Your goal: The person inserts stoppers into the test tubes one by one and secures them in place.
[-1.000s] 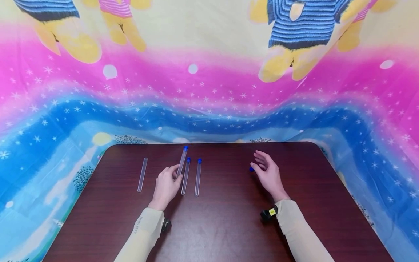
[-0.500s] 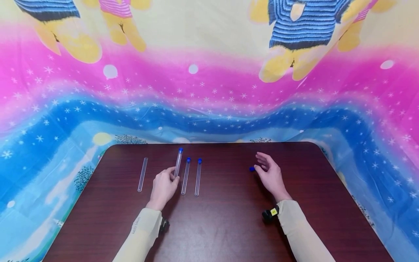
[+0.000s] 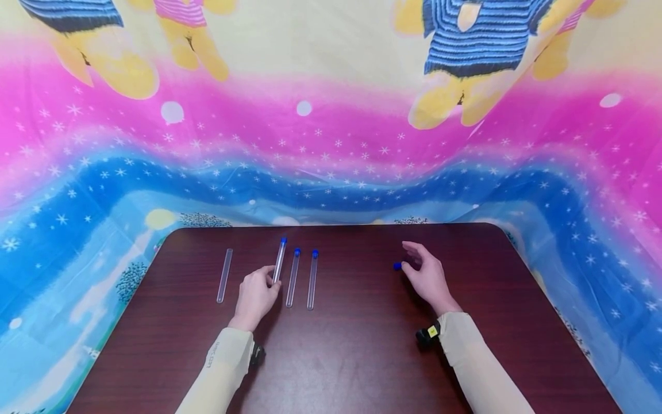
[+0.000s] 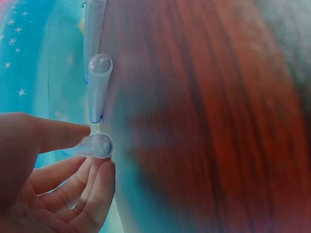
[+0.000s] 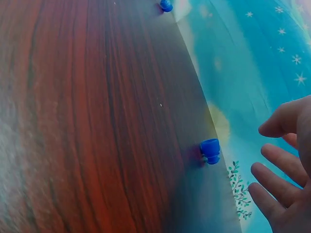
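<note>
My left hand (image 3: 256,296) pinches a clear test tube (image 3: 279,261) with a blue cap between thumb and fingers. Its rounded end points toward the left wrist camera. Whether it touches the table cannot be told. Just right of it lie two more capped test tubes, a middle one (image 3: 293,279) and a right one (image 3: 312,280), roughly parallel. My right hand (image 3: 428,280) hovers on the right with its fingers apart, holding nothing. By its thumb sits a loose blue cap (image 3: 397,266). In the right wrist view a blue cap (image 5: 210,151) stands near the fingertips.
An uncapped test tube (image 3: 224,276) lies left of my left hand. Another small blue piece (image 5: 166,5) shows at the top of the right wrist view. The dark wooden table (image 3: 341,356) ends at a printed cloth backdrop (image 3: 331,149).
My left hand has moved the capped test tube left and slightly toward me, widening the gap to the two beside it. My right hand has shifted slightly right, uncovering more of the cap.
</note>
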Available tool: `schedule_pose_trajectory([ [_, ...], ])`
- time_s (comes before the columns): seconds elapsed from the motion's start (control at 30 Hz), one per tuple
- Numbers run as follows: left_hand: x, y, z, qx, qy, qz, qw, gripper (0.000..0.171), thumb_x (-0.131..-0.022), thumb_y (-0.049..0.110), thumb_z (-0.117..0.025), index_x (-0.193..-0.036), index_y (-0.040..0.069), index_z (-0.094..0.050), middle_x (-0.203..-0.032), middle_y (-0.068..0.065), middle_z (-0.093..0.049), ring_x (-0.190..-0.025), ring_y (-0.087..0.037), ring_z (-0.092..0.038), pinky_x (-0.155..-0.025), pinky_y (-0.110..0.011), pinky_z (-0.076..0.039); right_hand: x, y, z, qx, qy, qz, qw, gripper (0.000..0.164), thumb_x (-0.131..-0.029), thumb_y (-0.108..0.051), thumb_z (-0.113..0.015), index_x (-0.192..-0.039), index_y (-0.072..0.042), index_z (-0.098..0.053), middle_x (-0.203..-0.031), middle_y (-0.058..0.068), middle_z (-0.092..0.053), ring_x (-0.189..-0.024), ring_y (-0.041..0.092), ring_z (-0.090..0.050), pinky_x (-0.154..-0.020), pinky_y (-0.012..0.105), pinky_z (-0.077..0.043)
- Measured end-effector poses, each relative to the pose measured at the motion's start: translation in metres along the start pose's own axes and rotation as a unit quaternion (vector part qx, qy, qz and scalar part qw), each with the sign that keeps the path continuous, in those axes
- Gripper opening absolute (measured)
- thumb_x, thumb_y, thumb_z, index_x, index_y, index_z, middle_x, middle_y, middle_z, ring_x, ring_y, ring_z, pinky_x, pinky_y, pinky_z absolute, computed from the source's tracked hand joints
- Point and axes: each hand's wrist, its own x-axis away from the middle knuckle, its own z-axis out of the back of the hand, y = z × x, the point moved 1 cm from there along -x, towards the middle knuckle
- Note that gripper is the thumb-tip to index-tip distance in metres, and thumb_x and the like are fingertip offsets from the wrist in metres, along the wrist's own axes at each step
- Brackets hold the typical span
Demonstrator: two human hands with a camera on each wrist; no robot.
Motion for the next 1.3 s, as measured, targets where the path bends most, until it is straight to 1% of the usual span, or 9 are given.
schedule_pose_trajectory([
  [0.13,-0.0001,-0.0003,0.0004,-0.007,0.004,-0.008,0.9999,0.040,-0.084,0.008,-0.080,-0.121,-0.003,-0.070,-0.079,-0.005,-0.066,-0.076,-0.027,-0.064,-0.074,-0.048,-0.052,-0.0016,-0.0009,0.0016,0.013,-0.007,0.010,1.000,0.051,-0.093,0.000,-0.070,-0.142,-0.007,-0.056,-0.139,0.016,-0.059,-0.124,0.036,-0.056,-0.101,0.055,-0.044],
  [0.23,-0.0005,-0.0001,0.0016,-0.013,0.000,-0.005,0.9999,0.040,-0.084,0.009,-0.080,-0.121,-0.003,-0.070,-0.079,-0.005,-0.065,-0.076,-0.028,-0.064,-0.074,-0.048,-0.052,-0.0028,-0.0011,0.0023,0.018,-0.012,0.014,1.000,0.051,-0.093,0.001,-0.071,-0.141,-0.007,-0.057,-0.138,0.016,-0.060,-0.123,0.037,-0.056,-0.101,0.055,-0.044],
  [0.47,-0.0007,-0.0009,0.0015,-0.029,-0.012,0.001,0.9995,0.040,-0.085,0.010,-0.080,-0.121,-0.003,-0.070,-0.076,-0.005,-0.066,-0.074,-0.026,-0.065,-0.073,-0.048,-0.053,-0.0034,-0.0006,0.0007,0.036,-0.040,-0.004,0.999,0.050,-0.094,-0.003,-0.071,-0.141,-0.010,-0.057,-0.135,0.018,-0.061,-0.123,0.037,-0.057,-0.101,0.056,-0.044],
  [0.6,0.0002,-0.0020,0.0004,-0.036,-0.020,0.007,0.9991,0.039,-0.085,0.010,-0.079,-0.121,-0.004,-0.070,-0.074,-0.003,-0.064,-0.072,-0.025,-0.064,-0.072,-0.048,-0.052,-0.0032,-0.0009,-0.0007,0.051,-0.057,-0.005,0.997,0.050,-0.094,-0.003,-0.071,-0.142,-0.008,-0.057,-0.134,0.019,-0.061,-0.122,0.037,-0.058,-0.101,0.055,-0.044],
  [0.7,0.0005,-0.0029,-0.0006,-0.039,-0.024,0.010,0.9989,0.039,-0.086,0.010,-0.079,-0.121,-0.003,-0.070,-0.073,-0.002,-0.063,-0.072,-0.024,-0.064,-0.072,-0.048,-0.052,-0.0034,-0.0005,-0.0010,0.076,-0.074,-0.002,0.994,0.048,-0.095,-0.004,-0.071,-0.141,-0.007,-0.058,-0.135,0.018,-0.061,-0.123,0.037,-0.057,-0.101,0.056,-0.043],
  [0.9,0.0010,-0.0033,-0.0009,-0.039,-0.027,0.017,0.9987,0.040,-0.086,0.010,-0.079,-0.122,-0.004,-0.070,-0.072,-0.002,-0.064,-0.072,-0.026,-0.065,-0.072,-0.048,-0.053,-0.0036,-0.0001,-0.0013,0.132,-0.109,0.002,0.985,0.044,-0.095,-0.007,-0.071,-0.137,-0.010,-0.062,-0.136,0.018,-0.060,-0.121,0.037,-0.057,-0.099,0.056,-0.045],
  [1.07,0.0011,-0.0038,-0.0012,-0.040,-0.032,0.026,0.9984,0.042,-0.086,0.012,-0.079,-0.124,-0.003,-0.069,-0.071,0.000,-0.064,-0.073,-0.026,-0.066,-0.072,-0.048,-0.053,-0.0048,0.0006,-0.0024,0.152,-0.117,0.008,0.981,0.042,-0.095,-0.008,-0.072,-0.136,-0.011,-0.063,-0.137,0.017,-0.060,-0.122,0.037,-0.057,-0.099,0.055,-0.046],
  [1.3,0.0014,-0.0040,-0.0017,-0.035,-0.032,0.033,0.9983,0.045,-0.086,0.017,-0.080,-0.126,-0.002,-0.068,-0.070,0.000,-0.064,-0.077,-0.029,-0.066,-0.073,-0.049,-0.053,-0.0076,0.0004,-0.0037,0.165,-0.118,0.019,0.979,0.040,-0.094,-0.007,-0.073,-0.133,-0.010,-0.065,-0.134,0.017,-0.060,-0.120,0.037,-0.056,-0.098,0.056,-0.046],
])
